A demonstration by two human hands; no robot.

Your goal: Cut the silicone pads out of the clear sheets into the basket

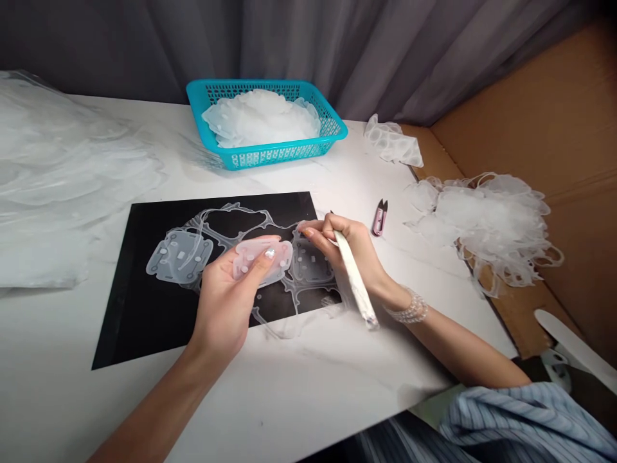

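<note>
**Over the mat, a thin web and a crossed tool could spoil your hold**

Your left hand [224, 296] grips the clear piece [284, 257], thumb across its face and fingers behind, above the black mat [144, 321]. Your right hand [354, 247] has thumb and forefinger drawn together near the edge of the web [295, 289], with the tool [354, 280] lying across it; whether those fingertips truly pinch a strand, you can't tell from this angle.

Watch the web. Its strands loop under both hands and spill off the mat's near edge, so a pull with either hand could snag one and drag the left panel [179, 256] or the right panel [311, 263] along. A sharp tug might tear a strand raggedly or nick the piece's rim. Your thumb covers part of that face, so damage there could go unseen. The tool's dark tip points away from you; a twist of the wrist might swing it into the curtain of strands or scratch something. Clear film against white table is also easy to miss.
</note>
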